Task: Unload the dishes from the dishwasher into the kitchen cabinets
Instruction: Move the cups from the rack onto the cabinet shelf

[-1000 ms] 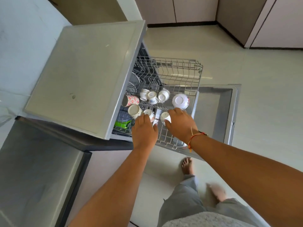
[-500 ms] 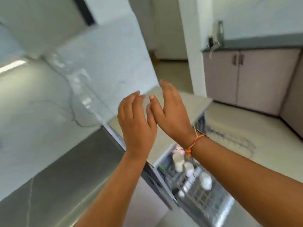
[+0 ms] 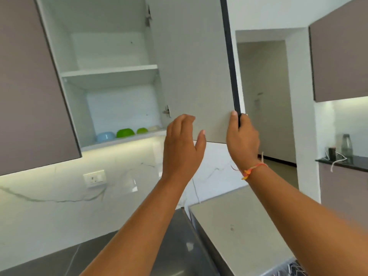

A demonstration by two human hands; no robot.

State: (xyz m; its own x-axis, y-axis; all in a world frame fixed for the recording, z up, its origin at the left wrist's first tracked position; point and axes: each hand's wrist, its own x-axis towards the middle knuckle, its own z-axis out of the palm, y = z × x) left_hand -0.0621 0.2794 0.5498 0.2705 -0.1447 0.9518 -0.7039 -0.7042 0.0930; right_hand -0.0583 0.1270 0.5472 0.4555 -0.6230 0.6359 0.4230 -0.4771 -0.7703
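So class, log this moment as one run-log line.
cabinet door: open | right hand: grips door edge | left hand: open, empty, near door | lower shelf: blue bowl, two green bowls | dishes carried: none

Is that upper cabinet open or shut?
Open. The cabinet door stands swung out, the right hand gripping its edge, and bowls show inside.

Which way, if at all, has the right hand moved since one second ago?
Yes, upward. The right hand earlier reached into the dishwasher rack, beside the grey top panel; now it grips the cabinet door by its edge, high above that panel.
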